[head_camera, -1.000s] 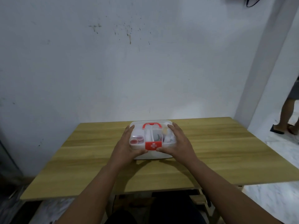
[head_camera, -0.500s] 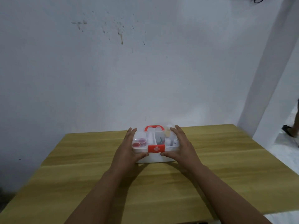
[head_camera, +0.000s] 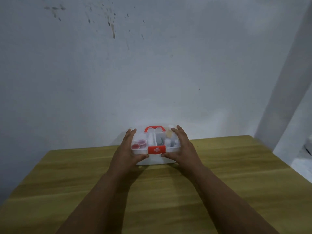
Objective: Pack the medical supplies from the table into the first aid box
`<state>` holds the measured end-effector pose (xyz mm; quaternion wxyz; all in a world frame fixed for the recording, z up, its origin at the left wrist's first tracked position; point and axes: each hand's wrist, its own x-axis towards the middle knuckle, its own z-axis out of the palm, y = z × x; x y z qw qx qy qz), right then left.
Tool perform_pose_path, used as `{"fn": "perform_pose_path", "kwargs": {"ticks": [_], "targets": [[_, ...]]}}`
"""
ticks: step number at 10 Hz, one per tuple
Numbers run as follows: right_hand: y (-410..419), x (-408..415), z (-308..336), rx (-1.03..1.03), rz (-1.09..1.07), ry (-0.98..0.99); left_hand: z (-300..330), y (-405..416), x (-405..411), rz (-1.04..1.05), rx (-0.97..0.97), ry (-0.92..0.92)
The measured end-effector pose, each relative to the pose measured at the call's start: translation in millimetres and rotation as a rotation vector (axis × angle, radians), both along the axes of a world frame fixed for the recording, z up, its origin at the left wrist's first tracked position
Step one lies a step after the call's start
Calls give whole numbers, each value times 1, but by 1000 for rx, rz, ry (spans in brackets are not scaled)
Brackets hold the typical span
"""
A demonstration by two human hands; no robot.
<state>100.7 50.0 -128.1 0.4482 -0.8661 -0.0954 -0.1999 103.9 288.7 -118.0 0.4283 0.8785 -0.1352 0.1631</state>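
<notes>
Head view: first aid box [head_camera: 156, 155], clear lid closed with red latch [head_camera: 156, 149] at its 6 o'clock edge and red handle [head_camera: 154, 128] at 12, sits on the desk [head_camera: 236, 174] toward the far edge, close to the wall [head_camera: 152, 73]; red round items and pale supplies show blurred through the lid. Left hand [head_camera: 126, 152] grasps the box at 9 o'clock, right hand [head_camera: 181, 146] grasps it at 3 o'clock, fingers along the lid sides and thumbs touching the front wall below the latch.
</notes>
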Motion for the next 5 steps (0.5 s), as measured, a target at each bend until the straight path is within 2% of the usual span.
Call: {"fn": "perform_pose_path", "kwargs": {"ticks": [2,3,4,5], "targets": [[-2,4,1,3,16,27,-4,1,8,26,30,3],[-3,0,12,-90,8,75,5,0,6,32,107,27],[-11,-13,24,-166,38,121,19,4,-4,-2,90,152],[-13,-40,43,46,49,-20,24,5,-36,14,-31,125]]}}
